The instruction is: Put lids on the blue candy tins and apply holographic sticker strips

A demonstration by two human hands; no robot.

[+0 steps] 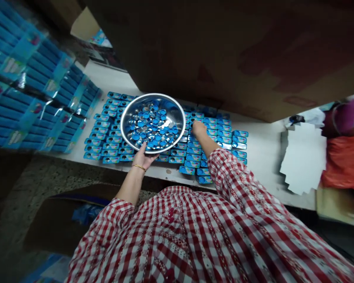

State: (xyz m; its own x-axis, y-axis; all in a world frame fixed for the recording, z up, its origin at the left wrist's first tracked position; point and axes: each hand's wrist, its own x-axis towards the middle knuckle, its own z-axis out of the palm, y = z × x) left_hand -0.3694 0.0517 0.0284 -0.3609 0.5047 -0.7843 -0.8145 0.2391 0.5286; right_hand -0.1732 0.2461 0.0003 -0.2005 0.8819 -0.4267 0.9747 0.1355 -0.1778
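Observation:
A shiny steel bowl [126, 118] full of small blue and silver caps [152, 127] rests over rows of little blue boxes [106, 137] laid flat on a white table [262, 165]. My left hand [143, 156] grips the bowl's near rim, a thin gold bangle on the wrist. My right hand [198, 128] reaches just right of the bowl, fingers curled down onto the blue boxes there; what they pinch is hidden. Both arms wear red-and-white checked sleeves.
Stacks of wrapped blue packs [32, 98] fill the left side. A large brown cardboard box [238, 59] stands behind the table. White paper sheets [303, 157] and red bags [345, 161] lie at the right. Below the table sits an open carton [61, 224].

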